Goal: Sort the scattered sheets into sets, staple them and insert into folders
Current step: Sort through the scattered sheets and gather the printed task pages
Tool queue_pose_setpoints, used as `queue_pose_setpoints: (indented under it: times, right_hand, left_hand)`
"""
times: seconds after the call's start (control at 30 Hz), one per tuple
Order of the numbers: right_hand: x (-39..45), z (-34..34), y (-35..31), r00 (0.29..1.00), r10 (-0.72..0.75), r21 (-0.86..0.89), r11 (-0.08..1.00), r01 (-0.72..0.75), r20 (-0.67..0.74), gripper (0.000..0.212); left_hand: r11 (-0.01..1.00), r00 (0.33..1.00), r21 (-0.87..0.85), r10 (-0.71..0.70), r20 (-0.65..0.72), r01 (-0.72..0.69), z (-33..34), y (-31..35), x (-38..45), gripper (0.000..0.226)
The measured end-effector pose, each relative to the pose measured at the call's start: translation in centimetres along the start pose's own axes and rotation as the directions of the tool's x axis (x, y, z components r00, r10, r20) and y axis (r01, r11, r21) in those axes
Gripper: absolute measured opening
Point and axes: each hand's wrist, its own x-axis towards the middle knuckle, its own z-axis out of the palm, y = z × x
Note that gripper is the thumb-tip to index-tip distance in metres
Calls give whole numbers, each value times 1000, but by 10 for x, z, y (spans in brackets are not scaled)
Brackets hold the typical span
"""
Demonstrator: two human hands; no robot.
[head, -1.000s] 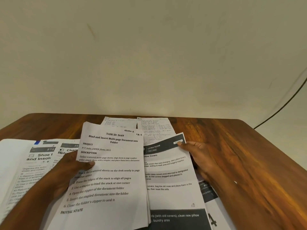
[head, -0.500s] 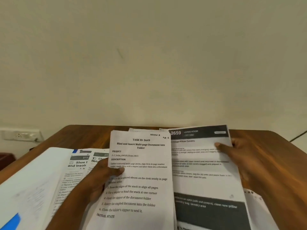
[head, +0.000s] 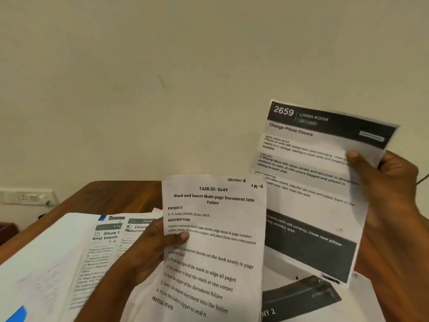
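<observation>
While our right hand (head: 392,182) pinches the 2659 sheet (head: 311,189) raised at right and our left hand (head: 148,249) pinches the 3649 stack (head: 213,247) near center, thumb-only grips risk a slip; mixing them with the sheets (head: 104,242) lying at left would spoil the sets.

A wooden desk (head: 120,194) with a dark reddish-brown grain and a rounded far corner reaches back to a plain cream wall (head: 185,77). On that wall, well to the left of the left grip and level with the desk's far edge, sits a white socket plate (head: 26,197). A thin dark cable (head: 423,178) shows just right of the right grip.
</observation>
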Motion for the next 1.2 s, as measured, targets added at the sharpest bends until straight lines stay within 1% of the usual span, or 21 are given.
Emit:
queue_pose_setpoints:
  times: [0.03, 0.07, 0.1, 0.13, 0.17, 0.23, 0.27, 0.37, 0.47, 0.53, 0.6, 0.67, 0.77, 0.87, 0.93, 1.07, 1.13, 1.2]
  right_hand:
    - [-2, 2, 0, 1000, 9, 22, 1000, -10, 14, 16]
    - [-5, 6, 0, 999, 27, 46, 999, -29, 35, 10]
    - [-8, 10, 1, 997, 55, 68, 996, -59, 58, 7]
    - [-12, 14, 3, 992, 89, 88, 991, -97, 91, 7]
    - [-16, 19, 5, 985, 123, 108, 985, -137, 124, 12]
    - [-22, 27, 12, 963, 189, 136, 967, -216, 190, 26]
    - [-24, 31, 16, 952, 218, 137, 958, -251, 216, 29]
    - [-32, 40, 23, 912, 295, 115, 934, -338, 285, 22]
    - [-39, 48, 33, 882, 348, 81, 917, -391, 317, 27]
    - [-44, 52, 39, 865, 371, 75, 905, -418, 337, 30]
    - [-50, 57, 44, 850, 392, 71, 894, -442, 352, 27]
    - [-55, 62, 48, 837, 408, 64, 886, -460, 365, 25]
    - [-61, 66, 53, 813, 427, 46, 875, -482, 396, 27]
    - [-64, 68, 56, 799, 426, -4, 883, -469, 425, 28]
    - [-65, 68, 56, 795, 427, -52, 891, -451, 431, 33]
    - [-66, 67, 56, 774, 473, -109, 874, -474, 421, 42]
    - [-67, 67, 53, 761, 479, -132, 872, -472, 437, 38]
    - [-68, 67, 53, 731, 497, -149, 860, -489, 469, 31]
  left_hand:
    - [1000, 1000, 29, -2, 11, 1, 3, 0, 0, 89]
    - [999, 1000, 54, -4, 18, 3, 7, 0, -1, 96]
    - [997, 1000, 82, -4, 26, 2, 10, 0, -2, 96]
    - [993, 1000, 114, -7, 29, 4, 13, -2, -1, 89]
    - [990, 1000, 142, -8, 29, 4, 16, -3, -1, 77]
    - [983, 1000, 186, -8, 9, 6, 20, -5, -1, 50]
    - [979, 1000, 202, -10, -4, 11, 22, -5, -1, 44]
    - [971, 1000, 238, -7, -28, 13, 25, -6, 0, 42]
    - [964, 999, 267, -2, -49, 15, 25, -10, 2, 37]
    - [963, 999, 268, 4, -52, 10, 25, -12, 4, 36]
    - [966, 998, 257, 19, -65, -2, 25, -13, 4, 37]
    - [974, 996, 225, 34, -79, -16, 23, -15, 6, 39]
    - [983, 994, 182, 48, -97, -29, 23, -18, 7, 40]
    - [985, 987, 159, 87, -134, -65, 27, -19, 5, 34]
    - [985, 980, 150, 113, -166, -89, 29, -20, 5, 32]
    - [982, 963, 143, 152, -222, -122, 25, -24, 9, 36]
    - [977, 953, 170, 172, -248, -132, 26, -25, 11, 35]
    - [964, 942, 221, 205, -266, -148, 26, -28, 12, 32]
